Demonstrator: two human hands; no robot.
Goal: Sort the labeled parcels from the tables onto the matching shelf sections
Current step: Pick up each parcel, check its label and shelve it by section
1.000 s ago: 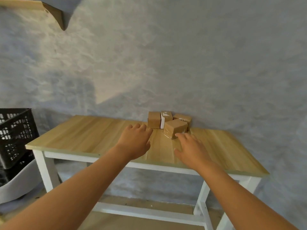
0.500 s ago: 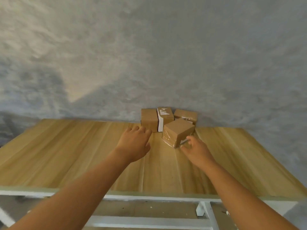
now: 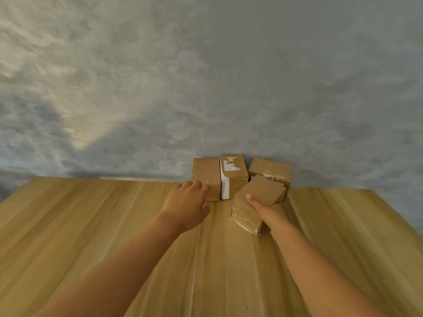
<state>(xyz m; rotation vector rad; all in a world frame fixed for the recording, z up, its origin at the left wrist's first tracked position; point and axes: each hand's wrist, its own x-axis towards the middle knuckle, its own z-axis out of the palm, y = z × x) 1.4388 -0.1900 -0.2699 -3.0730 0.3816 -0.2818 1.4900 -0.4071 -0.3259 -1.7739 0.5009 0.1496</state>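
So, four small cardboard parcels are bunched at the back of the wooden table [image 3: 91, 225], right against the grey wall [image 3: 229, 76]. The nearest parcel [image 3: 256, 202] is gripped by the right hand [image 3: 269, 211], with the thumb laid over its top edge and the rest of the fingers hidden behind its right side; it sits tilted, its taped face turned toward the camera, and whether its lower corner is touching the tabletop can't be told. Just beyond that hand, the right rear parcel [image 3: 271, 169] is seen with shiny tape across it. Off to the left of the held one, a parcel with a torn white label [image 3: 233, 172] is stood on end, and a plain brown parcel [image 3: 206, 177] is pressed up beside it. The left hand [image 3: 187, 204] is stretched palm-down with loosely curled fingers, nothing held, its fingertips [image 3: 196, 184] overlapping the plain parcel's lower front; actual contact can't be made out.
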